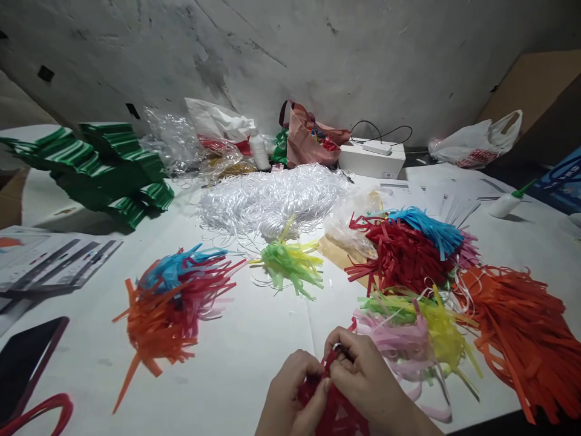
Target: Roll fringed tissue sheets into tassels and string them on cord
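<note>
- Left hand (293, 393), one: nearer the person than the white string heap (281, 197), reaching in from below; fingers curled, thumb and fingertips pinching red strips (342, 415).
- Right hand (363, 372), one: directly beside the left, on the same near side of the heap; wrist angled inward, fingers bent, pinching the same red strips, which hang below the fingertips. Strip count cannot be told.
- Green-and-yellow tassel (293, 263), one: just on the near side of the heap.
- Mixed cluster (170, 303), one, showing orange, blue and magenta: near and left of the heap.
- Pink strips (394, 336) and yellow strips (445, 333), one overlapping group: near and right of the heap.
- Large bundles, three: dark red (399, 257) and blue (426, 230), touching, right of the heap; orange (521, 339), farther right and nearer the person.
- Bottles, two: white bottle (259, 150), behind the heap; green-tipped bottle (505, 206), well right.
- White box (372, 160), one: behind and right of the heap.
- Phone (29, 357), one: near and far left of the heap.
- Counter (254, 351): a bare strip runs on the heap's near side, between mixed cluster and hands; its near edge shows far right of the heap.
</note>
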A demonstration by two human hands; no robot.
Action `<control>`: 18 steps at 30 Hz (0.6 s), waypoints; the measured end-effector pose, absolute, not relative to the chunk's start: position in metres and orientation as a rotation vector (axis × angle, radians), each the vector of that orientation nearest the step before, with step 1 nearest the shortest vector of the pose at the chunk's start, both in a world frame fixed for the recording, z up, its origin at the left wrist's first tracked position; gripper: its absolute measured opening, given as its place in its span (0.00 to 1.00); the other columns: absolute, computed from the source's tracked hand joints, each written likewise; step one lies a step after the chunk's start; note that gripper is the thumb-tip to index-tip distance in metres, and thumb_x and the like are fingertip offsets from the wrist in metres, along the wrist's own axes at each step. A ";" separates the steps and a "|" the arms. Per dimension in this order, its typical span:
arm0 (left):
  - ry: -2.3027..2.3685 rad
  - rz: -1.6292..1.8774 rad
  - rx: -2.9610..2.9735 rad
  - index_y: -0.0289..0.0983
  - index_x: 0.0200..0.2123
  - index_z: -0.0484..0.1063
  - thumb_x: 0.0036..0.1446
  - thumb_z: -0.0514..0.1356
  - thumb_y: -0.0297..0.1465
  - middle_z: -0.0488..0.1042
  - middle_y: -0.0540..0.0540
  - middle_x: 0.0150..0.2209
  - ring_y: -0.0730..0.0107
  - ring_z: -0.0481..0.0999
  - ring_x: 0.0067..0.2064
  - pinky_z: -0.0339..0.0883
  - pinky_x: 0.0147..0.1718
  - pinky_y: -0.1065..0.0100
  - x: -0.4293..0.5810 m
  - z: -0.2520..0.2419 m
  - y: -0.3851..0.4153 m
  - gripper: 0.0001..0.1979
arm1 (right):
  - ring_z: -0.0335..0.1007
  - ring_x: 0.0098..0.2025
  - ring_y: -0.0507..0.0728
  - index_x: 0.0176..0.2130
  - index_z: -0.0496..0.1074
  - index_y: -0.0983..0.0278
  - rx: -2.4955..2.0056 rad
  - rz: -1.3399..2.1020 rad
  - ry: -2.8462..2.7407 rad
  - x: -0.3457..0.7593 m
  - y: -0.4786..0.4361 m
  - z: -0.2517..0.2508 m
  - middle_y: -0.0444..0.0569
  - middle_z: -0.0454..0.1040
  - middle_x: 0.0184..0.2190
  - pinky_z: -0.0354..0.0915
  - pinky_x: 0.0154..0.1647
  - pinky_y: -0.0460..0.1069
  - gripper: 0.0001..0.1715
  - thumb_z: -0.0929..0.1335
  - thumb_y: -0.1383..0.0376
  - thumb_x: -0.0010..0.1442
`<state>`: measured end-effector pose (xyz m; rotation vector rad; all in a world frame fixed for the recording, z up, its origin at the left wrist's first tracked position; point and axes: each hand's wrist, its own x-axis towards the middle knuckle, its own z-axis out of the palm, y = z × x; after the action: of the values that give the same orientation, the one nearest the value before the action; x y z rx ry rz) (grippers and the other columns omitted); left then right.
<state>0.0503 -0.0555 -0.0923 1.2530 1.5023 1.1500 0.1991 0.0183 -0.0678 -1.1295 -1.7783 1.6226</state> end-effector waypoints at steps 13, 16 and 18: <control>1.341 1.261 0.810 0.37 0.27 0.71 0.55 0.66 0.46 0.68 0.51 0.25 0.72 0.64 0.27 0.59 0.26 0.72 0.054 -0.095 -0.057 0.18 | 0.72 0.33 0.53 0.43 0.76 0.62 -0.995 1.410 -1.817 0.210 0.019 -0.077 0.46 0.77 0.32 0.64 0.35 0.46 0.13 0.63 0.61 0.68; 1.259 1.238 0.576 0.38 0.27 0.68 0.51 0.69 0.47 0.64 0.56 0.21 0.76 0.59 0.22 0.54 0.23 0.73 0.056 -0.096 -0.056 0.20 | 0.73 0.30 0.53 0.41 0.76 0.62 -0.967 1.305 -1.692 0.215 0.018 -0.076 0.45 0.77 0.27 0.67 0.34 0.46 0.14 0.63 0.60 0.70; 1.217 1.237 0.505 0.38 0.27 0.68 0.49 0.70 0.47 0.64 0.56 0.21 0.77 0.58 0.22 0.53 0.22 0.74 0.057 -0.097 -0.055 0.21 | 0.74 0.29 0.52 0.40 0.75 0.61 -0.893 1.278 -1.703 0.217 0.016 -0.074 0.44 0.77 0.27 0.68 0.33 0.45 0.12 0.63 0.62 0.70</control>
<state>0.0568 -0.0555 -0.0969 0.5051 1.2175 1.2372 0.2167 0.0162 -0.0741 -0.8929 -1.7029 1.2780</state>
